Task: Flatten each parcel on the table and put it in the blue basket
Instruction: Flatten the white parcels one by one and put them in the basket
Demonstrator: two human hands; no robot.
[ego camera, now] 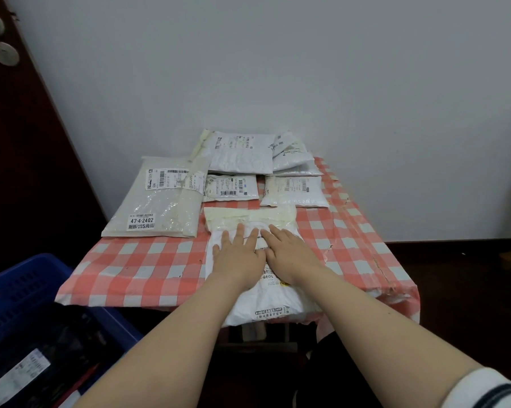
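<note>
A white plastic parcel (266, 301) lies at the near edge of the table (148, 260), which wears a red-and-white checked cloth. Its near end hangs over the edge. My left hand (238, 256) and my right hand (291, 254) press flat on its middle, side by side, fingers straight. Several more white parcels lie behind it: a large one (157, 201) at the left, smaller ones (294, 191) in the middle and right, others stacked at the back (241, 153). The blue basket (27, 287) stands low at the left, with a dark parcel (21, 375) inside.
A pale wall rises right behind the table. A dark wooden door (27, 142) with a metal handle stands at the left. Dark floor shows to the right of the table and below its near edge.
</note>
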